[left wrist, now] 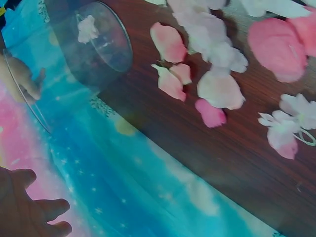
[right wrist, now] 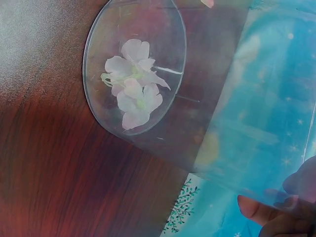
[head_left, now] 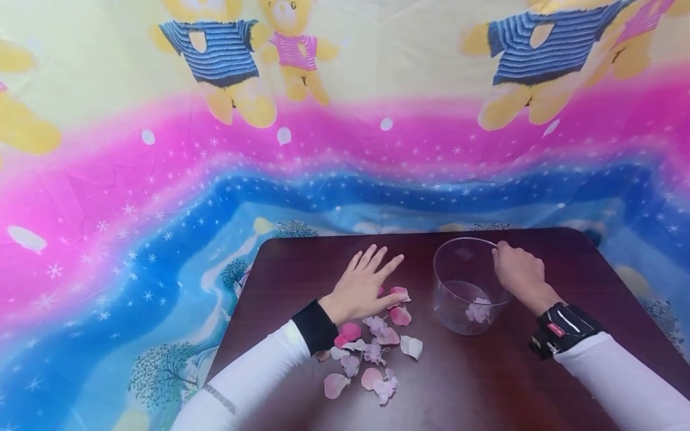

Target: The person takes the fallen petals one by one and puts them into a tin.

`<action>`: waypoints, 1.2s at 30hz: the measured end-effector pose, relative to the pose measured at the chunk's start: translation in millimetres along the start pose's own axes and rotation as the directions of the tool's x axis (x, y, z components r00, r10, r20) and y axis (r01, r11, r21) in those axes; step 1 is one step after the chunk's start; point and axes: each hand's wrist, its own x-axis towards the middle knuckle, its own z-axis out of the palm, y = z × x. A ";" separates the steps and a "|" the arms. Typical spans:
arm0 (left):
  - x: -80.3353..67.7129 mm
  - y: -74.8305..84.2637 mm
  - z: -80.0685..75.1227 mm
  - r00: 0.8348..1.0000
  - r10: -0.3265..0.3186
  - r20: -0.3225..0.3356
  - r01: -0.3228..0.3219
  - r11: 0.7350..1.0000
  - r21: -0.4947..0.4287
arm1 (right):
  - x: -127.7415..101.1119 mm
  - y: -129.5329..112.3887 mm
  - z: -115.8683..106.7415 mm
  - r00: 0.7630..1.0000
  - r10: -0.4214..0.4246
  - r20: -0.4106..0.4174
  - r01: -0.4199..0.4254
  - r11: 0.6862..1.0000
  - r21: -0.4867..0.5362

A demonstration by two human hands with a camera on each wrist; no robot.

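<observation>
A clear round container (head_left: 447, 311) stands on the table's right half with a pale pink flower cluster (head_left: 477, 310) on its bottom. My right hand (head_left: 520, 270) pinches the container's rim at its right side, as the right wrist view also shows with the fingers (right wrist: 259, 210) at the wall. Over the scattered petals, my left hand (head_left: 365, 287) is spread with its fingers straight, holding nothing. Beneath and in front of it lie pink petals (head_left: 400, 316), a white petal (head_left: 411, 347) and lilac flowers (head_left: 373, 352). Part of the petal pile is hidden by the left hand and wrist.
The dark brown table (head_left: 458, 389) has rounded far corners. Behind and beside it hangs a cloth (head_left: 345, 137) printed with bears, snowflakes and trees. Loose petals (head_left: 336, 386) and a flower (head_left: 386, 388) lie nearer the front edge.
</observation>
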 end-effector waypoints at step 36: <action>-59.1 -76.2 29.3 0.969 -0.247 0.014 0.246 0.955 -0.163 | 4.8 1.5 2.9 1.000 0.009 -0.007 -0.009 1.000 -0.003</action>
